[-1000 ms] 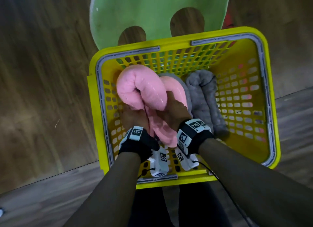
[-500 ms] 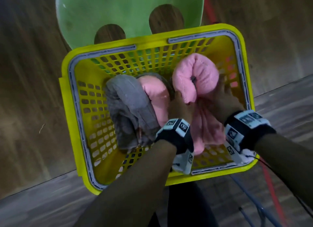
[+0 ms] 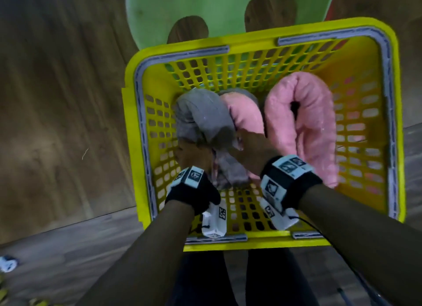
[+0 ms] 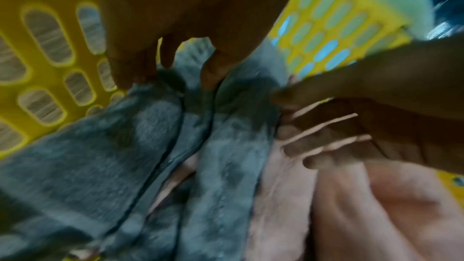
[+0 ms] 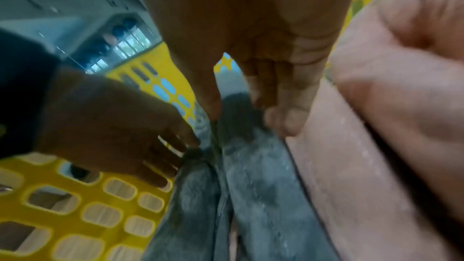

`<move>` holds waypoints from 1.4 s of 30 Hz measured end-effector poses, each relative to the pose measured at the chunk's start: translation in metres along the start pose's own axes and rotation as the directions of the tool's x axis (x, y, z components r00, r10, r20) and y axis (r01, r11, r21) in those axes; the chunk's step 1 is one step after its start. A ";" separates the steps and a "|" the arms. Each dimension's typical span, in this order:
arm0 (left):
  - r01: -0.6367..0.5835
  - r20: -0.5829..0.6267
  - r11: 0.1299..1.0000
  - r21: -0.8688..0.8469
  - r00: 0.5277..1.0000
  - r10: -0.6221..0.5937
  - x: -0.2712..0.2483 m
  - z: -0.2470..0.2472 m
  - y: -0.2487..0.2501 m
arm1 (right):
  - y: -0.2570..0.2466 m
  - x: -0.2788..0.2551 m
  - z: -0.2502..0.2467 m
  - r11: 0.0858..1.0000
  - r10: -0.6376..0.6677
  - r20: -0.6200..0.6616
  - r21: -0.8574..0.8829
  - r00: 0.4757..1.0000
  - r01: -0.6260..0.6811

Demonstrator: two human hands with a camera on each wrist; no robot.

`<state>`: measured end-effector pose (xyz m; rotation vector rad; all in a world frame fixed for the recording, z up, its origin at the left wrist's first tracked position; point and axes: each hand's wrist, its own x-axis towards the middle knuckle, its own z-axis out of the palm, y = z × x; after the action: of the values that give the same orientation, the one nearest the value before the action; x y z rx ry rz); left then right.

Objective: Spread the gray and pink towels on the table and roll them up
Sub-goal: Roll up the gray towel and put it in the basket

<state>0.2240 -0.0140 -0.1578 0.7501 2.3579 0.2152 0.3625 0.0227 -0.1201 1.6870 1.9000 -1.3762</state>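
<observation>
A rolled gray towel [image 3: 201, 116] lies in the left half of the yellow basket [image 3: 258, 38]. A rolled pink towel [image 3: 246, 116] sits against it, and a second pink towel [image 3: 303, 127], bent double, lies at the right. My left hand [image 3: 191, 152] pinches the gray towel's near folds from the left. The left wrist view shows this hand [image 4: 173, 74] with thumb and fingers dug into the gray towel [image 4: 100, 156]. My right hand [image 3: 253, 148] grips the same towel from the right. In the right wrist view it [image 5: 241, 112] straddles a gray fold [image 5: 256, 195], beside pink cloth [image 5: 376, 146].
The basket stands against a green plastic chair [image 3: 205, 13] on a dark wooden floor [image 3: 57, 100]. Its perforated walls close in around both hands. My legs [image 3: 228, 278] are just below the basket's near rim.
Both hands have let go of the bent pink towel, which now lies at the basket's right. They have moved left onto the gray towel.
</observation>
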 end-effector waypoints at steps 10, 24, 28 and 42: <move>0.116 0.025 0.989 0.095 0.993 -0.119 0.028 0.020 -0.010 | -0.015 0.053 0.063 0.944 0.231 -0.091 0.262 0.969 -0.200; -0.271 0.172 0.949 -0.161 0.939 0.298 -0.049 -0.038 0.019 | 0.032 -0.057 -0.055 0.969 0.140 -0.374 0.242 0.917 -0.049; -0.389 0.307 0.891 -0.236 0.840 0.448 -0.084 -0.018 0.068 | 0.071 -0.083 -0.087 0.967 0.256 -0.485 0.139 0.836 -0.215; -0.135 0.400 0.971 -0.195 0.893 0.204 0.015 0.021 0.016 | 0.011 -0.035 -0.050 0.997 0.071 -0.315 0.011 0.946 -0.071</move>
<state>0.2345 0.0069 -0.1770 0.8309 1.8462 0.2874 0.4014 0.0376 -0.0745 2.0571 1.9736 -1.1322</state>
